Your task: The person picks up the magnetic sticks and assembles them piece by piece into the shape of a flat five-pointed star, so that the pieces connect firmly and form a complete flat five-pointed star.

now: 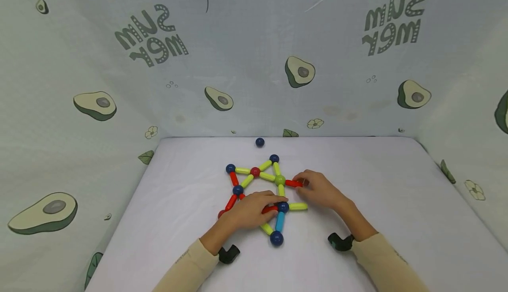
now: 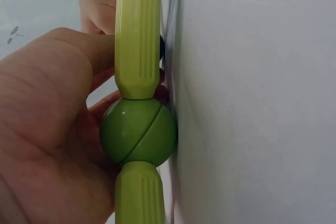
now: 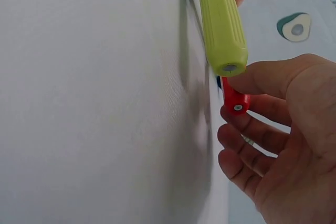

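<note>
A flat frame of magnetic rods and balls lies on the white table. My right hand (image 1: 317, 188) pinches a red rod (image 1: 293, 183) between thumb and forefinger; its inner end meets the light green ball (image 1: 280, 180). In the right wrist view that red rod (image 3: 236, 100) shows its metal tip, below a nearer yellow-green rod (image 3: 223, 30). My left hand (image 1: 252, 208) reaches over the frame, its thumb and fingers around another red rod (image 1: 270, 209) beside a dark blue ball (image 1: 283, 207). A green ball (image 2: 139, 132) partly hides the left fingers in the left wrist view.
A loose dark blue ball (image 1: 259, 142) lies near the table's back edge. From the middle blue ball a yellow-green rod (image 1: 298, 206) sticks out to the right, its far end free. A light blue rod (image 1: 280, 222) runs to the nearest blue ball (image 1: 276, 238). Printed cloth surrounds the table.
</note>
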A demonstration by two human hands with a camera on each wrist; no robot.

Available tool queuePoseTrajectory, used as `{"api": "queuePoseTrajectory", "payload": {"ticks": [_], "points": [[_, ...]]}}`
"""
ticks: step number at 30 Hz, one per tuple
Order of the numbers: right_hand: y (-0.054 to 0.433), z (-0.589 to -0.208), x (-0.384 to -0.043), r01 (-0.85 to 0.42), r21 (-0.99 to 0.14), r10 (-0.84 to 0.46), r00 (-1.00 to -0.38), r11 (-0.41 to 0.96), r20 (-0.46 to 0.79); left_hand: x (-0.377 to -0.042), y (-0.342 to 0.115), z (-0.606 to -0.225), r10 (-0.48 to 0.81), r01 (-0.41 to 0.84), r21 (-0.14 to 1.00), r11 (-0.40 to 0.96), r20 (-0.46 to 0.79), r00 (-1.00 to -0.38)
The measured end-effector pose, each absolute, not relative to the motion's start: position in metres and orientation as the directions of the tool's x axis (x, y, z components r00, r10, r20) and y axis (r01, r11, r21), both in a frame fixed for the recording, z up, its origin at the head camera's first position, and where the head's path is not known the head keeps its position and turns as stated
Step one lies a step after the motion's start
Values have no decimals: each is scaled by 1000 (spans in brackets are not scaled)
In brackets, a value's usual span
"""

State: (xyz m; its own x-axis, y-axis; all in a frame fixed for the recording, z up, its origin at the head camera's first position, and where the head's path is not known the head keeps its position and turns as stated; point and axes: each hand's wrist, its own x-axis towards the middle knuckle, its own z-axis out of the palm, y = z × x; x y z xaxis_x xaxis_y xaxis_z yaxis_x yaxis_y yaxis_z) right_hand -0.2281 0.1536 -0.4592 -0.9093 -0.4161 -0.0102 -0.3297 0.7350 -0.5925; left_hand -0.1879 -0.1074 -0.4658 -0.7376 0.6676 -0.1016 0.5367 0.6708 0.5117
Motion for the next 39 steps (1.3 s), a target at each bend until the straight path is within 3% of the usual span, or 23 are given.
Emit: {"api": "queuePoseTrajectory", "payload": {"ticks": [9,19,29,35,39], "points": [[151,-448,-239,-334,-585,-432,-901,739,-30,-187,-108,-463,660,529,506,682,-114,-743],[112,-422,-308,-366,-605,-445,-895,707,22,-190,-109,-466,663,532,497,686,-125,-738],[67,-434,-354,-340,-555,-443,-895,759,-58,-188,-103,-472,682,551,518,654,-90,-725],[51,-446,-363,-379,-488,-496,-858,787,-133,-186,-103,-478,676,554,509,659,-77,-733],[48,-449,-364,-340,-483,-452,-881,807,-136,-186,-102,-474,672,556,500,664,-72,-737]]}}
